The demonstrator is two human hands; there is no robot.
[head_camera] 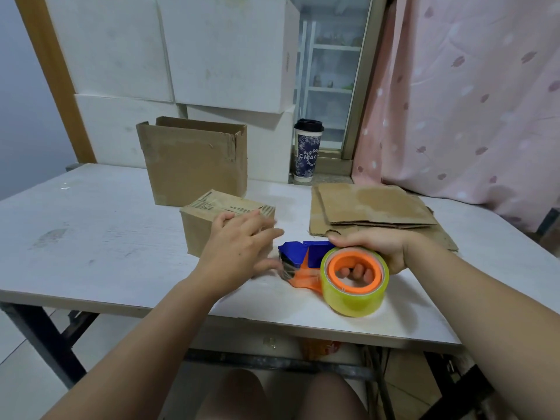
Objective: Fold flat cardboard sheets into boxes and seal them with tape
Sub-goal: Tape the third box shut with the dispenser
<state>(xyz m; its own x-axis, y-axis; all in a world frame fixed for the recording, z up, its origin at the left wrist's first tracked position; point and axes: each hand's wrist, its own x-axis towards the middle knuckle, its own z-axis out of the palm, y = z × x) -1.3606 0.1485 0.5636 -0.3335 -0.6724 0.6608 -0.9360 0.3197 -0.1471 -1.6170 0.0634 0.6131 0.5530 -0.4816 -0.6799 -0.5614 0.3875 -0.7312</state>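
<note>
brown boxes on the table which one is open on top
The taller box at the back; the small box by the left hand is taped shut.

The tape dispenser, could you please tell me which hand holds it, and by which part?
The right hand holds the tape dispenser by its tape roll, fingers hooked through the orange core. The left hand holds nothing.

The scuffed white surface point(91, 231) carries a small closed cardboard box point(209, 228) near its middle, with a larger open-topped box point(194, 165) standing just behind it. To the right lies a stack of flat cardboard sheets point(372, 210). Near the front edge rests a blue and orange tape dispenser point(303, 253) with a yellowish roll.
</note>
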